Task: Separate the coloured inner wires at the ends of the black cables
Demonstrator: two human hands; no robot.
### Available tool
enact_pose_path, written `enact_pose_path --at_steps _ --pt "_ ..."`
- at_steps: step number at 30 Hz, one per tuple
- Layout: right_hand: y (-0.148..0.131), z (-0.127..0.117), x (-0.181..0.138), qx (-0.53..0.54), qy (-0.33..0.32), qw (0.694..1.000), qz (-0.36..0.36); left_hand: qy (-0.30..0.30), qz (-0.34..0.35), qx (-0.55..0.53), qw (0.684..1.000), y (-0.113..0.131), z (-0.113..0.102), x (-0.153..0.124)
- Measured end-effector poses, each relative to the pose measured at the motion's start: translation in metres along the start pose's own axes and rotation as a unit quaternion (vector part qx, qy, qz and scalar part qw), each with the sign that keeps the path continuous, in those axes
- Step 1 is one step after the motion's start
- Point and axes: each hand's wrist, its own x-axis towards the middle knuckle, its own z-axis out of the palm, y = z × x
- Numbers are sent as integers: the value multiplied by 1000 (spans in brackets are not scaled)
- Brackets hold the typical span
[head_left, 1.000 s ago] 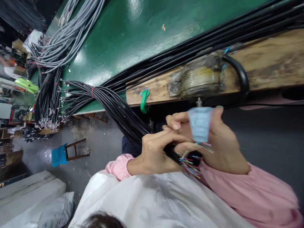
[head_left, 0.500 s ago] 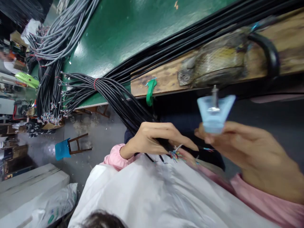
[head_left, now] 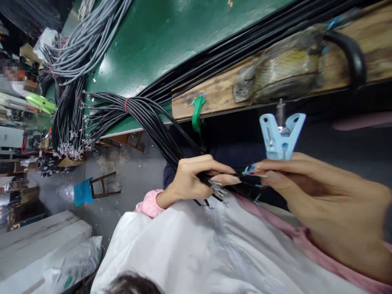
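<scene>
black cables (head_left: 157,131) slant down-right into the left hand (head_left: 194,177).

Seeing grey cables (head_left: 92,49) lying in a thick bundle on a green table (head_left: 171,45) at upper left. Noticing a wooden plank (head_left: 219,92) running along the table's side, with a green handle (head_left: 198,115) at its edge. Spotting a blue and brown seat (head_left: 83,192) standing on the grey floor (head_left: 130,173). Finding a white box (head_left: 39,245) lying at lower left, just beside a plastic bag (head_left: 78,261). Glimpsing a lime-green object (head_left: 39,103) at far left, too small to identify.
</scene>
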Motion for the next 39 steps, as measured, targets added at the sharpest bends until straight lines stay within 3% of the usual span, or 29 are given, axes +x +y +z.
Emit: enact_pose_path --at_steps 9,18,29,32,36,39 --pt "9 7 19 90 -67 991 -67 -59 29 20 998 12 -7 6" --pt "20 4 22 139 -102 969 -177 -134 -31 34 990 18 -12 8" --pt "17 7 26 97 -74 973 -197 -178 -71 33 981 21 -12 9" --pt "16 6 23 102 -83 981 -142 -163 -48 49 984 13 -8 6" --pt "11 0 15 113 -102 988 35 -112 -50 39 992 3 0 -1" --pt "10 -1 9 126 -110 976 137 -89 -1 46 995 4 5 -4"
